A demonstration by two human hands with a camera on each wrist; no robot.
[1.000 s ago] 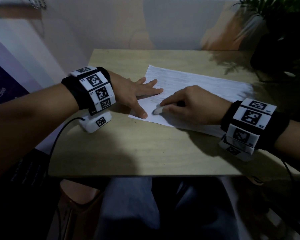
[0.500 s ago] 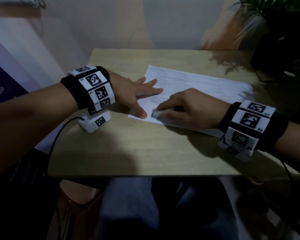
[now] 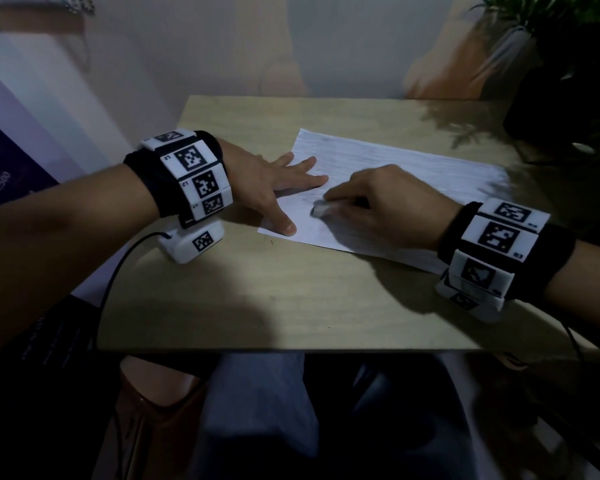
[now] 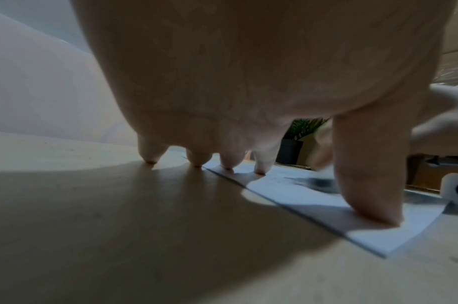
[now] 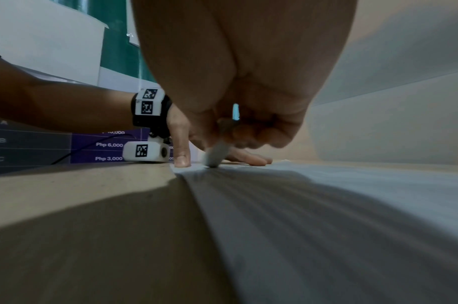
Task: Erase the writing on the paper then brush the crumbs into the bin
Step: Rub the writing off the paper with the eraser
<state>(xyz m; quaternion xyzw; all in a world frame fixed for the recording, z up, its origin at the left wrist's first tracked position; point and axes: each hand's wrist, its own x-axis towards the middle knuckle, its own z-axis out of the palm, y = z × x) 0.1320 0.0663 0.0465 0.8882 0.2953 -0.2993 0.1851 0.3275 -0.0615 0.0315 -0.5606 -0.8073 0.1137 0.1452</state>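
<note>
Right fingers (image 3: pixel 340 199) pinch the eraser (image 3: pixel 321 210) onto the paper (image 3: pixel 413 174); left fingers (image 3: pixel 302 174) splayed flat beside it.

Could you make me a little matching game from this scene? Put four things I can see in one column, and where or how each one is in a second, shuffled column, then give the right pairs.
Things:
1. left hand
2. right hand
3. eraser
4. potted plant

States:
A. tip pressed on the paper
B. far right corner, in shadow
C. fingers spread flat, pinning the sheet's edge
D. fingers curled round a small white block

Pairs: 1-C, 2-D, 3-A, 4-B
</note>
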